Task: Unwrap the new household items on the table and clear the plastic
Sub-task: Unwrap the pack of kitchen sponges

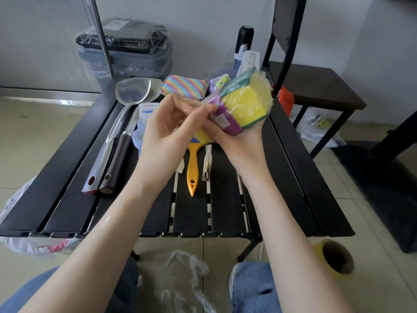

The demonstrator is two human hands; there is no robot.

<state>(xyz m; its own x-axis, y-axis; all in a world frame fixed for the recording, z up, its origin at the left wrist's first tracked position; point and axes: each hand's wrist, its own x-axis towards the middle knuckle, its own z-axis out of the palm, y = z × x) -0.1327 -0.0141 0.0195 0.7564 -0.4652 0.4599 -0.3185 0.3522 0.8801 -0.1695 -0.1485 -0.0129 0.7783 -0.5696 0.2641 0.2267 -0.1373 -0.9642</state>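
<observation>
Black slatted table (225,211) fills mid-frame; both forearms reach over its near edge from below.

Grey bin (126,62) stands on the floor behind the table, wrapped in plastic, with a dark packaged item on top. Dark stool (316,86) stands at the right rear.

Left hand (164,129): raised above the table centre, palm turned toward the camera, fingers curled inward. Thumb and fingertips are pressed together on the clear film at the left end of the sponge pack (241,105), a pinch on the wrap.

Right hand (234,143): beneath and behind the pack, palm up, fingers closed around its lower side, cupping it. Wrist is bent slightly back.

Sponge pack: yellow sponges with green backing, purple paper band, clear film on. Held in the air above the table's centre-right, tilted, one end toward the stool.

On the table, left: steel spatula (126,109), blade to the rear, and a dark-handled utensil (117,161) just beside it, parallel. Blue-and-white carded pack (144,123) lies partly under the left hand. Striped cloth pad (184,86) rests at the rear centre. Orange-handled tool (193,168) and a smaller pale tool (207,166) lie side by side below the hands.

Floor: crumpled clear plastic (189,274) between the knees; tape roll (336,258) at right; white bag (24,211) at the left table edge.
</observation>
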